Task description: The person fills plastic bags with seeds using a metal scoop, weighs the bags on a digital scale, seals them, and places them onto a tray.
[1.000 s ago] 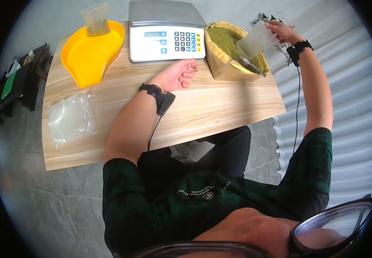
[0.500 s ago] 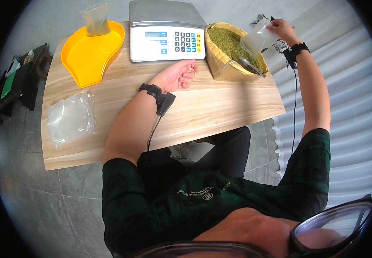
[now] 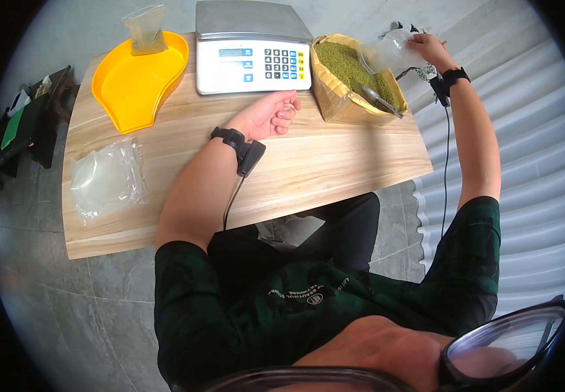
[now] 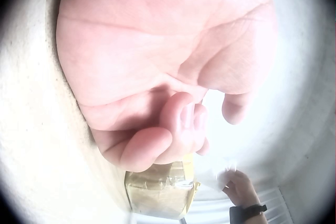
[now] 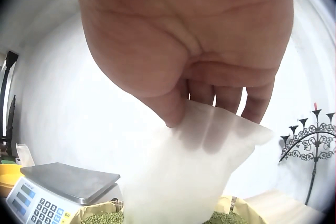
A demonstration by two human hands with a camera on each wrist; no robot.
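Note:
My right hand (image 3: 428, 52) pinches a translucent plastic bag (image 3: 385, 53) by its edge, thumb on one side and fingers behind, as the right wrist view shows. The bag hangs over the far right part of an open brown paper sack (image 3: 347, 108) full of small green beans (image 3: 342, 60). A metal scoop (image 3: 380, 99) lies on the beans, its handle toward the sack's near right corner. My left hand (image 3: 270, 116) rests on the table just in front of the scale (image 3: 254, 77), palm turned up and sideways, fingers loosely curled around nothing.
A yellow scoop-shaped tray (image 3: 125, 81) stands at the back left, with a filled clear bag (image 3: 146, 31) upright at its far end. Flat clear plastic bags (image 3: 109, 181) lie at the table's left. Behind the sack is a black candle stand (image 5: 315, 142).
My right hand has shifted slightly, and the plastic bag has swung up and left, lying more level above the sack. The left hand has stayed in place.

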